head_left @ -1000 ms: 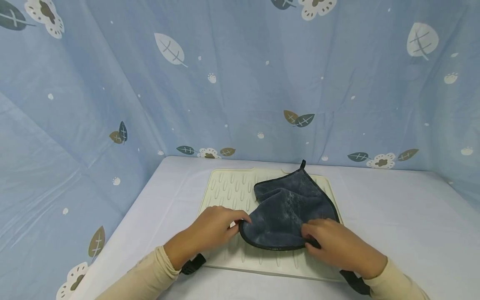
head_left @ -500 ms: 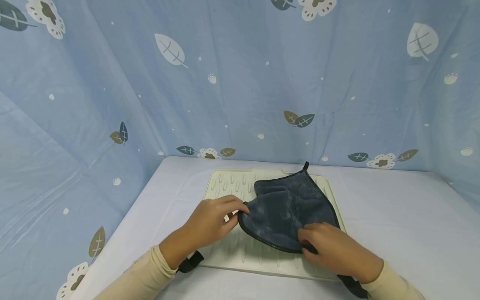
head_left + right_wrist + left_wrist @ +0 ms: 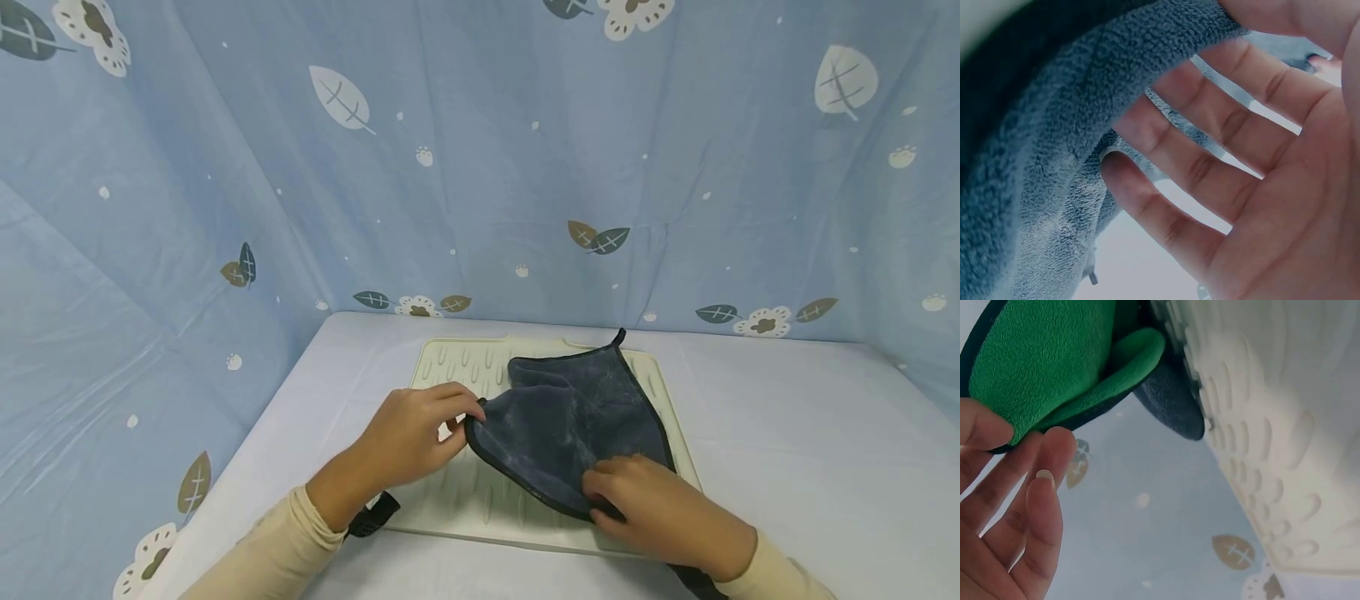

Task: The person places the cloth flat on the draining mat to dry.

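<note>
A dark blue-grey cleaning cloth (image 3: 547,425) with black edging and a hanging loop at its far corner lies bunched over a cream ridged mat (image 3: 442,500). My left hand (image 3: 420,429) pinches the cloth's left corner between thumb and fingers, lifted off the mat. In the left wrist view the cloth's green underside (image 3: 1047,356) shows, folded over near the fingertips. My right hand (image 3: 656,508) grips the near edge at the right, the thumb under the cloth. The right wrist view shows the blue-grey pile (image 3: 1054,144) draping beside the fingers of that hand.
The mat rests on a table with a white cover (image 3: 787,442). A blue curtain (image 3: 480,167) printed with leaves and flowers hangs behind the table and along its left side. Dark straps (image 3: 373,512) sit at the wrists.
My left hand has moved up and slightly left, raising the cloth's left corner. My right hand has shifted a little left and nearer, and the cloth's loop corner has slid to the right.
</note>
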`<state>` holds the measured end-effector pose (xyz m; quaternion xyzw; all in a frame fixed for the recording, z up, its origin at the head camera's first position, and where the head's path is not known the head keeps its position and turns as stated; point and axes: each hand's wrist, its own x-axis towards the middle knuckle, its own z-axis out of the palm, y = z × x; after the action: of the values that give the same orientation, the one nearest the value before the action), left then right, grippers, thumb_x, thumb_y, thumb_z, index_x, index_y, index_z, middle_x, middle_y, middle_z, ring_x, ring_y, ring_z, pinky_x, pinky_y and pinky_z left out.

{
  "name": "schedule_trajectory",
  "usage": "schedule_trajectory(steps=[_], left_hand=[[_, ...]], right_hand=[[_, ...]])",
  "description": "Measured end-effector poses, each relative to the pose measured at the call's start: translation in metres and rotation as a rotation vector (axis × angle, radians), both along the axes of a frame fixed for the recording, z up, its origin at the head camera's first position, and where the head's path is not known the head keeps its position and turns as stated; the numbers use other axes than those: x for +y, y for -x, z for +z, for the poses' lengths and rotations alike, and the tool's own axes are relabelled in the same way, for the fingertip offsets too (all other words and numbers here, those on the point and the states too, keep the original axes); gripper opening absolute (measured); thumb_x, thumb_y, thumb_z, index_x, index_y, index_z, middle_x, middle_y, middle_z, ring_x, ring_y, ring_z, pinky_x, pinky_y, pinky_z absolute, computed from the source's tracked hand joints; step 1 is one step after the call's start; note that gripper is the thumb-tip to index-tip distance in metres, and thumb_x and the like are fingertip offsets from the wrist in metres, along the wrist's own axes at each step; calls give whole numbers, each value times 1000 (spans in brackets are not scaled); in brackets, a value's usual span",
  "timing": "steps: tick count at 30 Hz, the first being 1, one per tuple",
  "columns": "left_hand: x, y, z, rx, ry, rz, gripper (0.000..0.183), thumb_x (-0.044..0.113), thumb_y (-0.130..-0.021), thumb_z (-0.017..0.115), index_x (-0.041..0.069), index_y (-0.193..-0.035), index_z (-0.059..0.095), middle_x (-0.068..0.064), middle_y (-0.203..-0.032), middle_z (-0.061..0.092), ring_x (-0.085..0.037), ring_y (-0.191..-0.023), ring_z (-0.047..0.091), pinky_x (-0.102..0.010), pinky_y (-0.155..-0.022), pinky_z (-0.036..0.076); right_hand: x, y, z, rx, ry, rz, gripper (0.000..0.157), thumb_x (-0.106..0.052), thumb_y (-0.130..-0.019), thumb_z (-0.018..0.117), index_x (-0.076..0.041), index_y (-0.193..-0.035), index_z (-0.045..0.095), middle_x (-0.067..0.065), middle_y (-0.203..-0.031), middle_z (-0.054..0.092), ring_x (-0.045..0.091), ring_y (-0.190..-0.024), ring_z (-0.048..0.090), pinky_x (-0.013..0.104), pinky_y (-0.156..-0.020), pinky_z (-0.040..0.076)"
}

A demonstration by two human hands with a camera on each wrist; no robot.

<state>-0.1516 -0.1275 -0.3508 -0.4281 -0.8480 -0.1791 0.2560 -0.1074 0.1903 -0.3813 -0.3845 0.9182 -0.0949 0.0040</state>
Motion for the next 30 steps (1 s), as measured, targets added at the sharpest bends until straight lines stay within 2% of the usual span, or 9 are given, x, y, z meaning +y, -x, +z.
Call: schedule_trajectory(steps=[3,7,12,16,24,30], left_hand=[[-3,1,2,1,31,8,18,6,-82,71,21,-93,73,10,-99,72,2,-68,63,-13,-57,45],[-5,2,1,-27,83,16,17,7,-81,70,21,-89,74,11,-94,72,1,-66,62,-13,-55,44],[-7,4,-4,-121,163,38,20,6,-79,66,23,-87,74,13,-91,70,4,-59,53,-13,-51,36],[-8,4,-7,-196,220,57,19,8,-79,66,24,-83,74,13,-88,70,6,-55,44,-15,-50,36],[-9,5,-13,-346,328,96,19,12,-79,63,27,-76,73,17,-82,67,2,-64,53,-23,-56,43],[-6,4,-18,-478,371,126,23,14,-82,62,28,-64,65,16,-73,59,0,-62,48,-23,-54,40]], right_hand=[[-2,-1,0,-4,4,7,13,-23,-87,76,-26,-87,64,-19,-79,56,-5,-72,49,31,-63,47],[-3,-2,1,-10,2,9,13,-24,-87,77,-27,-87,64,-19,-79,56,-6,-71,49,29,-62,46],[-4,-2,0,-28,-3,-4,12,-25,-88,77,-28,-88,65,-19,-80,57,-6,-72,50,29,-62,46],[-4,-3,0,-34,-8,-8,11,-26,-87,77,-28,-89,66,-19,-81,58,-5,-72,51,30,-63,47],[-4,-2,0,-45,-12,-20,9,-26,-87,77,-27,-89,68,-18,-82,60,-6,-73,52,30,-64,49],[-4,-3,0,-52,-12,-27,8,-27,-88,77,-28,-89,69,-19,-84,61,-5,-76,54,32,-65,50]])
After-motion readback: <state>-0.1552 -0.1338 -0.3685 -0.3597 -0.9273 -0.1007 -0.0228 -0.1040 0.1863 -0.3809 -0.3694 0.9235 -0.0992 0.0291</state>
